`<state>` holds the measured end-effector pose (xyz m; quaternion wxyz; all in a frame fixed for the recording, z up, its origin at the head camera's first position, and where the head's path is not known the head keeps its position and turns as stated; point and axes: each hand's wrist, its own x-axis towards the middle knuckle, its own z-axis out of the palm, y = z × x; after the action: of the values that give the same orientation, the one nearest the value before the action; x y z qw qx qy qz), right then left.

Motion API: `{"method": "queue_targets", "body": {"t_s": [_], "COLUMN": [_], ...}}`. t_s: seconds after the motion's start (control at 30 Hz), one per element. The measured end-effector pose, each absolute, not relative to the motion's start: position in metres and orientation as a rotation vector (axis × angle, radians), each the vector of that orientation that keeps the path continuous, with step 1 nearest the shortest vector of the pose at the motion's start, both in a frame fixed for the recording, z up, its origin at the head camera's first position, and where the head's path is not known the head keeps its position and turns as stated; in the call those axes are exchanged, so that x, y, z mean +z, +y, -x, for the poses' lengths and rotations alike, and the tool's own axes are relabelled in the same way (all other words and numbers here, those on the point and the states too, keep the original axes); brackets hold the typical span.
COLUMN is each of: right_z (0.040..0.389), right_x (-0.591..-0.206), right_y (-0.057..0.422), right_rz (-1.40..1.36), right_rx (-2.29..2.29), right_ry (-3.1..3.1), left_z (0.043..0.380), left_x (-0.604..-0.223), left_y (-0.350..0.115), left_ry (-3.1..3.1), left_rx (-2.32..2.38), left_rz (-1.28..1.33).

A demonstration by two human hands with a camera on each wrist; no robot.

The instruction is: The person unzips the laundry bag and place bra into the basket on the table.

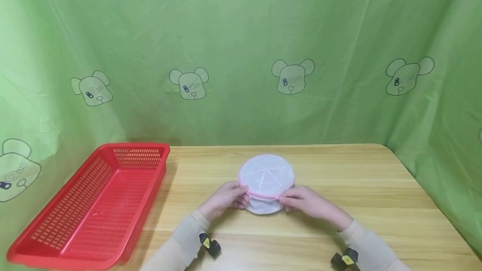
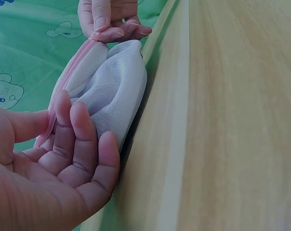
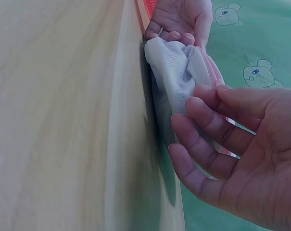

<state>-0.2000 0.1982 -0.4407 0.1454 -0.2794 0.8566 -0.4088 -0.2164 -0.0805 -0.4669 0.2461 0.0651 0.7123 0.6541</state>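
A round white mesh laundry bag (image 1: 266, 175) with a pink zipper round its top stands on the wooden table in the head view. My left hand (image 1: 227, 198) pinches its pink edge at the near left, thumb on top and fingers beneath. At the near right my right hand (image 1: 306, 204) pinches the zipper between thumb and forefinger. In the left wrist view the mesh side (image 2: 111, 91) sags in folds below the pink zipper (image 2: 82, 53). The right wrist view shows the right hand's other fingers (image 3: 198, 144) loosely bent beside the mesh.
A red plastic basket (image 1: 141, 200) with slotted walls stands at the table's left side, with nothing large in it. Behind the wooden table (image 1: 339, 166) hangs a green curtain (image 1: 241, 32) printed with bear heads. Black wrist cameras sit on both sleeves.
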Motion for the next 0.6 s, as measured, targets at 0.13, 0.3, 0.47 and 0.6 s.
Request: {"method": "queue_targets", "body": {"t_s": [0.13,0.3,0.47,0.6], "right_z": [0.2016,0.2022,0.2018,0.2021], "right_x": [-0.4417,-0.4422,-0.4407,-0.4379], "right_y": [0.1999,0.2008,0.2013,0.2039], "right_rz": [0.819,0.827,0.829,0.809], "right_rx": [-1.171,-1.175,-1.177,-1.182], "right_ry": [2.48,2.477,2.471,2.475], "left_z": [0.2171,0.2171,0.2165,0.2177], "left_x": [-0.4671,-0.4678,-0.4672,-0.4675], "left_y": [-0.0807,-0.081,-0.0816,-0.0833], "left_ry": [1.94,1.93,1.92,1.928], "left_rx": [1.792,1.803,1.814,1.825], "left_rz": [-0.182,-0.193,-0.197,-0.19]}}
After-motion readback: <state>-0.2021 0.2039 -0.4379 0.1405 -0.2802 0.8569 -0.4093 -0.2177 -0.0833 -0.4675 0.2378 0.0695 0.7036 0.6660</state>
